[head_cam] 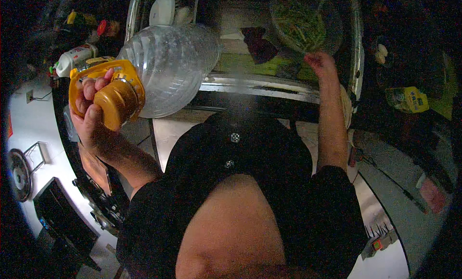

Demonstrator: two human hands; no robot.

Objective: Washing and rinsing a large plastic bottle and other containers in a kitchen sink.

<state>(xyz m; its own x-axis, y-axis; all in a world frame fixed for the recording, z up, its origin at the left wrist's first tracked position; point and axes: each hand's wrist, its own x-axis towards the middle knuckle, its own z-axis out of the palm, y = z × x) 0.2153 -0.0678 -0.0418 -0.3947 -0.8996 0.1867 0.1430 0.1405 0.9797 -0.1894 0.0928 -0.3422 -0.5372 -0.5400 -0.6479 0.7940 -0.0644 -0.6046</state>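
Observation:
My left hand is wrapped around the yellow handle of a large clear ribbed plastic jug. The jug lies tilted, its orange screw cap towards me and its body over the left edge of the sink. No liquid can be made out inside it. At the far right of the sink, my right hand has its fingers curled at the near rim of a see-through bowl. Leafy greens fill the bowl. Dim light hides whether those fingers grip the rim.
A dark red cloth-like item lies in the sink. Left of the jug are a white bottle and a white oval dish. A yellow packet sits on the right counter. Behind on the left is a stove.

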